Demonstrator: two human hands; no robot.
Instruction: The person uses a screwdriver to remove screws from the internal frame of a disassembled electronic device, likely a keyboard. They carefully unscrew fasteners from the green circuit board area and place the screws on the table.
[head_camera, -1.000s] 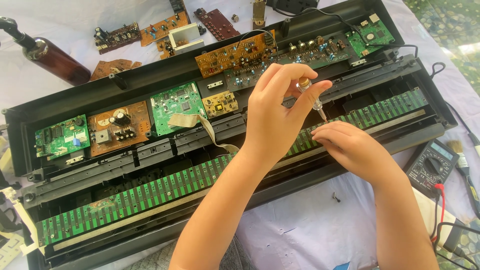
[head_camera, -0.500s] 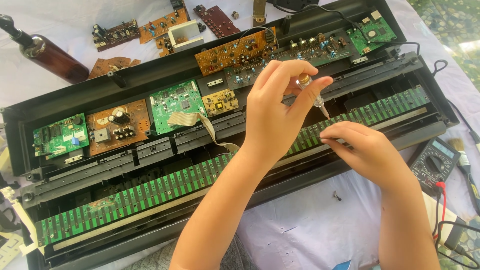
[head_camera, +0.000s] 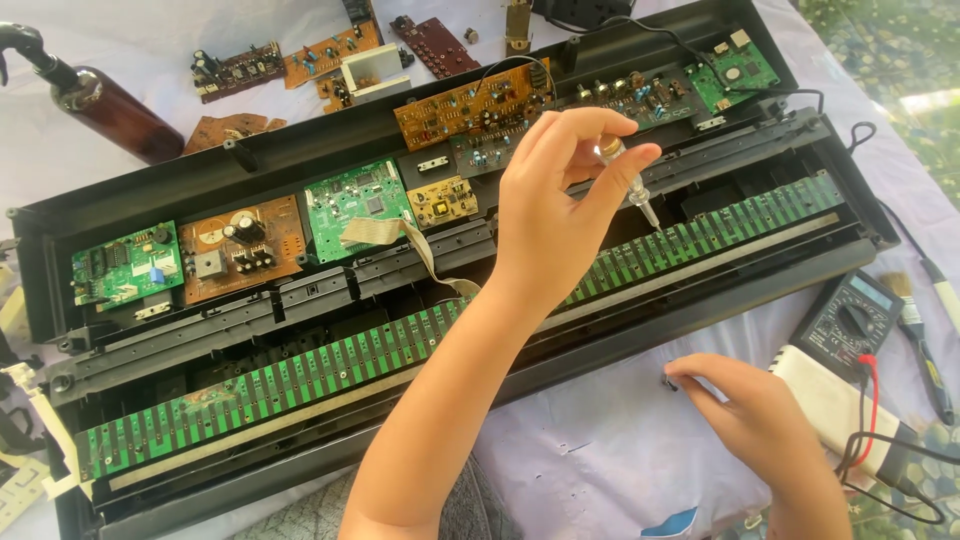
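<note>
Left hand (head_camera: 555, 210) raised over the open keyboard case (head_camera: 300, 150), fingers pinched on the top of a clear-handled screwdriver (head_camera: 628, 182); tip points down at the long green contact strip (head_camera: 400, 340). Right hand (head_camera: 745, 405) rests on the white cloth (head_camera: 600, 450) just in front of the case, fingertips closing on a small dark screw (head_camera: 671, 380). Multimeter (head_camera: 845, 325) lies just right of that hand. Brown bottle (head_camera: 110, 110) at far left.
</note>
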